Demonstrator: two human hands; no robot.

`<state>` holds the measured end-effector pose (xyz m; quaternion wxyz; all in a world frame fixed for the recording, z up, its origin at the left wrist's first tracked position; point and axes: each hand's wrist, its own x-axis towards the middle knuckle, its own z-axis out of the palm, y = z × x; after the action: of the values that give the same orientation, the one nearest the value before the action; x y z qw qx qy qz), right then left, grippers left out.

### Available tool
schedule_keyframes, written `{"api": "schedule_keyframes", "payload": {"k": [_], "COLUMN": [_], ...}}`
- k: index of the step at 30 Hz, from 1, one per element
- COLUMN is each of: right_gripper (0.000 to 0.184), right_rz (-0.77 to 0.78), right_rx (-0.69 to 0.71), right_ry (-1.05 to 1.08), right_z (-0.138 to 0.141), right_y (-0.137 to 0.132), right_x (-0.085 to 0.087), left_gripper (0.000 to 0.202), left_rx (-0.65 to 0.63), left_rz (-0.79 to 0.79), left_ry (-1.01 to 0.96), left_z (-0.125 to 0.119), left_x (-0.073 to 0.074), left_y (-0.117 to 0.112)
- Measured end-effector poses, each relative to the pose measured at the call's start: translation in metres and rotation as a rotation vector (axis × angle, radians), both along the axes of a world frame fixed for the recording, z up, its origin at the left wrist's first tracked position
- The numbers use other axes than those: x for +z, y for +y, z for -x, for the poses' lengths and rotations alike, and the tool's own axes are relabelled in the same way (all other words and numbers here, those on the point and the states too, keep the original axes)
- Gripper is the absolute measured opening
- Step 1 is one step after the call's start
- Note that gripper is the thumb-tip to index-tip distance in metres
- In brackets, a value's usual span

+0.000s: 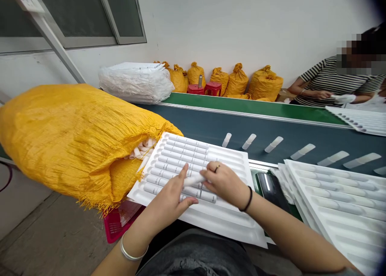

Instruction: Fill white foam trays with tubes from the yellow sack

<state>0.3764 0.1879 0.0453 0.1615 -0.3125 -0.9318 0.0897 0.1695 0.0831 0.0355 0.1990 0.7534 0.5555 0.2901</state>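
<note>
My right hand (224, 182) is closed on one end of a plain white tube (193, 181), held slanted over a white tray. My left hand (169, 200) has its fingers stretched out and thumb apart; the tube's other end is beside its index finger, and whether they touch I cannot tell. Beneath both hands lies the white ridged tray (232, 223), with several white printed tubes (182, 157) side by side in its grooves. More white tubes (142, 148) spill at the mouth of a yellow woven sack (75, 127) left of the tray.
Translucent-white pieces (274, 144) stand in a row on the dark conveyor belt (208, 125). A black phone (271, 189) lies between my tray and stacked trays (340, 211) at right. A co-worker in a striped shirt (324, 81) sits across. Below the sack is a red basket (113, 227).
</note>
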Motion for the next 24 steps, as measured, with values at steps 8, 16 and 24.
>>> {"api": "schedule_keyframes", "payload": {"k": [8,16,24], "right_gripper": [0.023,0.029,0.025], "right_rz": [0.215,0.426,0.300], "right_rx": [-0.611,-0.718,-0.511], "right_ry": [-0.111,-0.253,-0.240], "right_z": [0.025,0.011,0.017], "right_y": [0.161,0.198,0.160], "right_x": [-0.029,-0.047,-0.031], "left_gripper": [0.043,0.040,0.033], "left_rx": [0.574,0.615,0.546], "left_rz": [-0.008,-0.034,-0.175], "left_ry": [0.236,0.420,0.404], "left_z": [0.116,0.194,0.176], "left_x": [-0.036,-0.053,-0.040], "left_y": [0.037,0.087,0.090]}}
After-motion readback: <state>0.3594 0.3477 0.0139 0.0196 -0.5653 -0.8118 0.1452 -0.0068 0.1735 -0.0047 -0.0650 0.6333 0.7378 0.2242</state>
